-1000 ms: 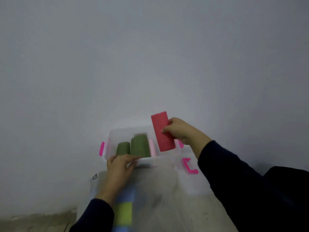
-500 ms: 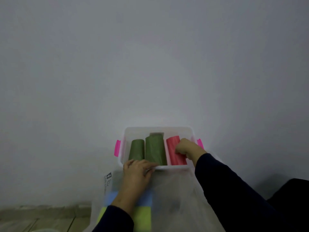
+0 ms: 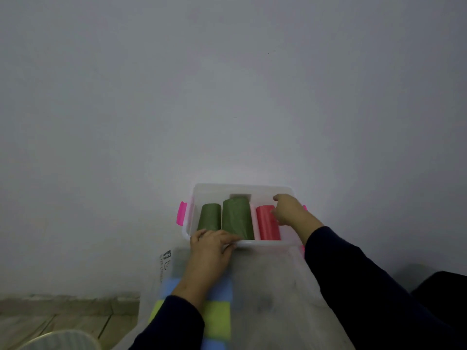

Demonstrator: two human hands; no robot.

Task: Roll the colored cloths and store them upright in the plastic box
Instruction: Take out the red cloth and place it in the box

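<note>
left hand [image 3: 211, 248] grips plastic box [image 3: 242, 190] rim; right hand [image 3: 288, 210], fingers loose, seemingly touches red roll [image 3: 266, 224].

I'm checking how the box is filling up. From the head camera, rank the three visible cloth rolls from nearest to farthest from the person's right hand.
Measured from the right hand:
1. Red roll, right end of the plastic box, touching the hand's fingers.
2. Larger green roll, middle of the row, just left of the red one.
3. Smaller green roll, left end, near the pink latch.
</note>
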